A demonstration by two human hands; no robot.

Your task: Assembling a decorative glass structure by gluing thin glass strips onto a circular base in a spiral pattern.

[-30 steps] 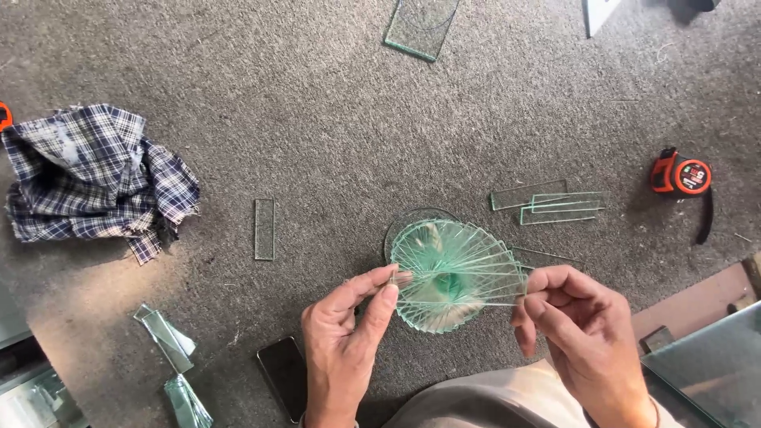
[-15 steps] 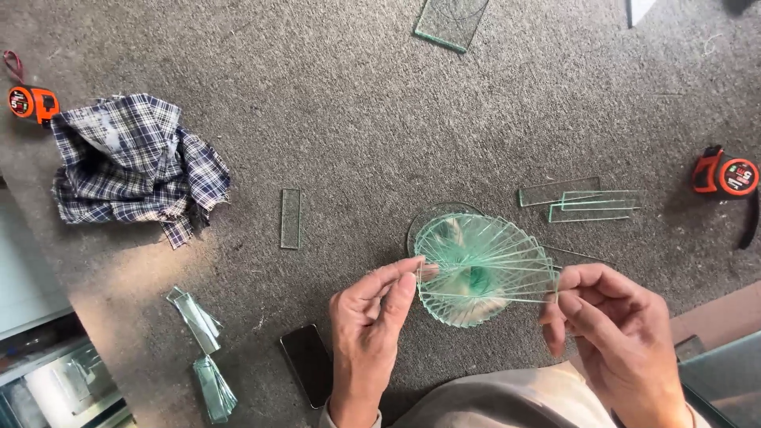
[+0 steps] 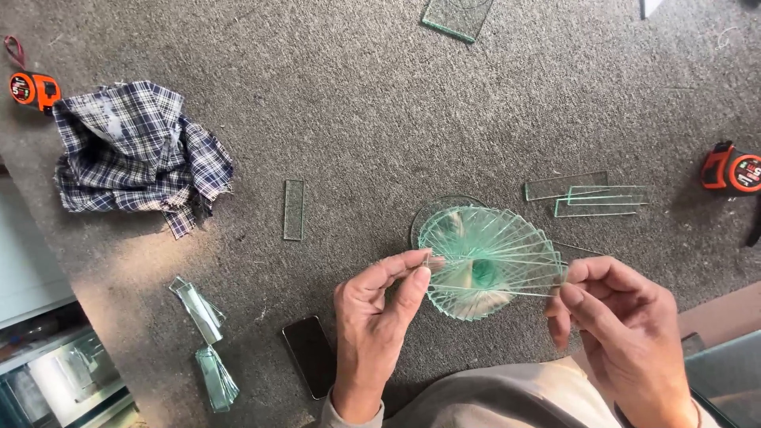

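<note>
Where the frame cuts things off, I can only half read them: a glass pane [image 3: 457,17] at the top edge, a pale scrap in the top right corner, and a glass sheet [image 3: 725,372] at the lower right are all partly out of view. How many strips make up the glass fan [image 3: 487,261] I cannot count; they overlap too tightly, spread in a round, green-edged rosette above the grey carpet [image 3: 357,103], with a round glass disc [image 3: 432,214] showing behind its upper left. My left hand [image 3: 376,317] pinches the fan's left rim between thumb and fingers [image 3: 412,281], and my right hand [image 3: 618,317] grips the right rim, fingers closed on the glass.

I count two orange tape measures: one [image 3: 32,87] at the far left, one [image 3: 733,170] at the right edge, each with a round pale label I cannot make out. One single glass strip [image 3: 293,208] lies alone left of the fan. About three strips [image 3: 590,196] lie stacked to the upper right. Two bundles of strips [image 3: 208,341] sit lower left. One dark phone [image 3: 311,355] lies face up just beside my left wrist. One crumpled plaid shirt [image 3: 139,150] lies upper left.
</note>
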